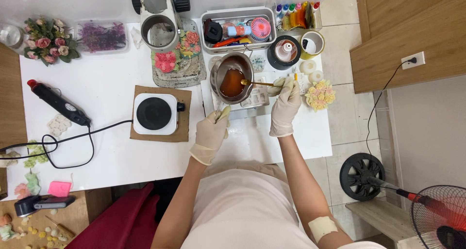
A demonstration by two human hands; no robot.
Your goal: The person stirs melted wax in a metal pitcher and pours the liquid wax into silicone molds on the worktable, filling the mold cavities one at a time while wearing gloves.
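Over the white table the person worked with both gloved hands, and it was all happening at the metal pouring pot. The left hand was curled shut around the pot's handle, fingers wrapped tight, holding the pot up over a pale mould tray that lay partly under it. Inside the pot sat a pool of amber-brown liquid, gathered toward the near wall. The right hand pinched the far end of a gold spoon between thumb and fingertips, and the spoon's bowl reached over the rim to touch the liquid. Just right of that hand lay a cluster of yellow and pink moulded flowers, with two small round white pieces above it. Behind the pot stood a white bin holding odds and ends, a little pink fan among them. To the pot's left, well apart from both hands, a small white hot plate with a black top rested on a brown mat, its cord trailing off across the table. Farther left lay a black heat gun, and a bunch of pink roses sat in the far corner.
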